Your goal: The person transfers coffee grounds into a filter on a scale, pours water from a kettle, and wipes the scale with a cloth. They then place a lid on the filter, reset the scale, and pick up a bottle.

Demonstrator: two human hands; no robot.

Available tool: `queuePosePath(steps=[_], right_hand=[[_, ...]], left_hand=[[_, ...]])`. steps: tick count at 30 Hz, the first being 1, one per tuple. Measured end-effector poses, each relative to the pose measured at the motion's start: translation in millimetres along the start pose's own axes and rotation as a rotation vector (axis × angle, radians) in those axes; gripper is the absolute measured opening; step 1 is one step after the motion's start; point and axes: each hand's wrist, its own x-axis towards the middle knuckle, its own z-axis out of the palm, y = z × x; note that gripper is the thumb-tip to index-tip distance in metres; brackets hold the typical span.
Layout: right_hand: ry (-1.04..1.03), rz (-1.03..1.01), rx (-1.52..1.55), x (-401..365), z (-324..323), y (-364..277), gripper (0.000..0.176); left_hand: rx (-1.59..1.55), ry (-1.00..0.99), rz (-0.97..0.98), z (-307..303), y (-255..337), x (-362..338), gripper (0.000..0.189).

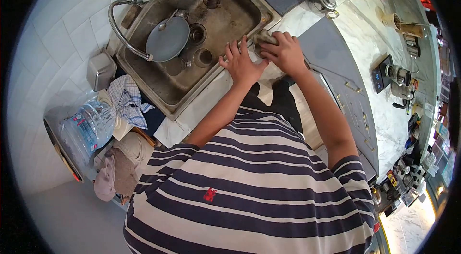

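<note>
My right hand (286,54) is closed around a crumpled grey-brown cloth (263,39) at the front right edge of the metal sink (232,0). Beside it, my left hand (241,66) has its fingers spread over the sink's front rim, with nothing in it. Inside the sink, a round grey plate (168,40) leans with a spoon (165,21) near its upper edge. Clear glasses stand close by, one of them a glass (202,57) nearest my left hand.
A flexible tap hose (115,26) curves over the sink's left side. Further left are a metal box (101,70), a checked towel (127,98) and a large water bottle (89,124). On the marble counter to the right, a scale (380,75) carries a metal cup (397,75).
</note>
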Motion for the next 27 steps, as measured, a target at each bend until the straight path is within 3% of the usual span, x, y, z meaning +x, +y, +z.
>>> queuePosePath(steps=[2, 6, 13, 16, 27], right_hand=[[-0.062, 0.014, -0.028, -2, 8, 4, 0.03], [0.044, 0.06, -0.099, 3, 11, 14, 0.032], [0.149, 0.159, 0.004, -3, 16, 17, 0.033], [0.286, 0.25, 0.064, -10, 17, 19, 0.034], [0.207, 0.153, -0.076, -46, 16, 5, 0.035]], left_hand=[[0.01, -0.015, -0.013, 0, -1, 1, 0.109], [-0.028, -0.031, -0.04, -4, 2, 1, 0.106], [-0.05, -0.026, -0.061, -5, 6, 2, 0.105], [-0.033, -0.028, -0.063, -6, 7, 2, 0.104], [-0.03, -0.041, -0.078, -4, 6, 4, 0.105]])
